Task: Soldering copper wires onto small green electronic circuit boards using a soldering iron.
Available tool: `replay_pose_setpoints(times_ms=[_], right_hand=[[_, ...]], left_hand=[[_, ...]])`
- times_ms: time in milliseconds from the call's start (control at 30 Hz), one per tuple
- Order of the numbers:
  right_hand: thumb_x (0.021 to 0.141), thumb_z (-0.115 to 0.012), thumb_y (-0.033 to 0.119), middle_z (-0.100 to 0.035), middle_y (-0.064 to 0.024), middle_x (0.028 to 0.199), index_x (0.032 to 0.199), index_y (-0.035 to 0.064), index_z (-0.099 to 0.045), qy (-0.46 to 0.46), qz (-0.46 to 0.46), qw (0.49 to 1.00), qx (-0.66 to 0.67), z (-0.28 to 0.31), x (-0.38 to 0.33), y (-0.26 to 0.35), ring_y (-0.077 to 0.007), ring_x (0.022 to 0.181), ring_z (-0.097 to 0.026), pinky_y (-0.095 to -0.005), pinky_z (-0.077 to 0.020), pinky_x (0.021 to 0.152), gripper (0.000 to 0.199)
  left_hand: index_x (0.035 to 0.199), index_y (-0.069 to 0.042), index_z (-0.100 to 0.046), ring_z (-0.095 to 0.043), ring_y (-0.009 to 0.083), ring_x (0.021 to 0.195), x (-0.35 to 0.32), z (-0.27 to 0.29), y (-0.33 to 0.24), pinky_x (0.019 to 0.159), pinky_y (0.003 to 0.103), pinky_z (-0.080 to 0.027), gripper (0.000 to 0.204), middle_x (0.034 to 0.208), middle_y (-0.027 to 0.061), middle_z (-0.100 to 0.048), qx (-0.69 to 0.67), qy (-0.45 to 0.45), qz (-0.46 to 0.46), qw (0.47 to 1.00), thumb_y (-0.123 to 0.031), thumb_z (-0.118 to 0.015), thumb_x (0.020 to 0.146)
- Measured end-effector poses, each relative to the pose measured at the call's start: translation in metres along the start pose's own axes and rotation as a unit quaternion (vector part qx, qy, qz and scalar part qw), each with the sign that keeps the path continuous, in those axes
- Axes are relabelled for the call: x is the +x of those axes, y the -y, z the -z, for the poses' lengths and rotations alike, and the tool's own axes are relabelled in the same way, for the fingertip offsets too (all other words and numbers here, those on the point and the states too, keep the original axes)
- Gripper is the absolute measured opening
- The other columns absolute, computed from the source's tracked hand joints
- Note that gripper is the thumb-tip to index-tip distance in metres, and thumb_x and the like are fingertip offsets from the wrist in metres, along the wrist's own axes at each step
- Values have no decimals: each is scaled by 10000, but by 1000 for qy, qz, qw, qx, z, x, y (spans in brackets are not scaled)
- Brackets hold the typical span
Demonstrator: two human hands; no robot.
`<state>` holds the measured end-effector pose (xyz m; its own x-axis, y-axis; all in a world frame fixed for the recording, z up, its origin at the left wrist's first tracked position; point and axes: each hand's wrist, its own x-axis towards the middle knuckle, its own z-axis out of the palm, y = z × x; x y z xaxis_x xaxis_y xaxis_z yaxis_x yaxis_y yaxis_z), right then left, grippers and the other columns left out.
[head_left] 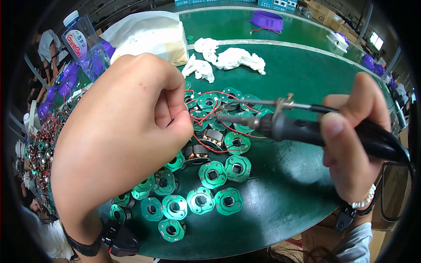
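Note:
My right hand (357,136) is wrapped round a black soldering iron (302,131). A thin metal solder-feed tube (267,102) is clamped along the top of the iron. The iron's tip points left, close to the pinched fingertips of my left hand (123,118). Those fingertips close on a red wire (198,119); the fingers partly hide it. Around and below the tip lie several small motor stators with green octagonal circuit boards (212,174), some with red and black wires. Two stators (212,137) lie tipped, showing copper windings.
Crumpled white tissues (239,59) and a white paper-wrapped package (151,39) lie beyond my hands, beside a clear bottle (83,46). A purple ring-shaped housing (266,20) stands farther back. Wired parts (41,147) are heaped at left. A person (50,48) is at far left.

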<state>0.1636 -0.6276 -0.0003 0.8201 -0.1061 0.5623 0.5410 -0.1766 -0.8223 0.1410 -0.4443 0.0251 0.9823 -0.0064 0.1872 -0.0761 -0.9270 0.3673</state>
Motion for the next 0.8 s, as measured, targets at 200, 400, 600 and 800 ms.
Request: replay_pose_setpoints(times_ms=[200, 400, 600, 800], right_hand=[[760, -576, 189, -498, -91, 842, 1135, -64, -419, -52, 45, 997, 40, 26, 24, -19, -51, 550, -431, -135, -331, 432, 478], [766, -560, 118, -478, -42, 796, 1093, -43, -437, 88, -19, 995, 37, 39, 43, -19, -18, 490, -349, -151, -282, 405, 384], [787, -535, 80, -432, 30, 660, 826, 71, -416, 167, -13, 980, 110, 30, 50, -29, 1, 431, -303, -133, -250, 391, 125], [785, -559, 93, -410, 49, 578, 721, 100, -376, 149, -38, 980, 126, 29, 65, -24, 0, 421, -341, -147, -255, 377, 195]], left_hand=[[757, -4, -523, -484, 51, 558, 0, 11, 2, 477, 182, -383, 103, 671, 17, -514, 8, 35, -29, 999, 12, -613, 711], [765, 4, -549, -513, 95, 583, -2, 17, 12, 526, 222, -415, 109, 683, 50, -543, 114, -30, -33, 992, -32, -640, 718], [757, 0, -586, -516, 142, 581, 3, 18, 16, 553, 253, -422, 78, 665, 71, -544, 116, 0, -7, 993, -3, -623, 688], [824, 11, -602, -588, 116, 718, 20, 26, 11, 573, 223, -418, 96, 754, 62, -600, -77, 96, -5, 992, 0, -571, 734]])
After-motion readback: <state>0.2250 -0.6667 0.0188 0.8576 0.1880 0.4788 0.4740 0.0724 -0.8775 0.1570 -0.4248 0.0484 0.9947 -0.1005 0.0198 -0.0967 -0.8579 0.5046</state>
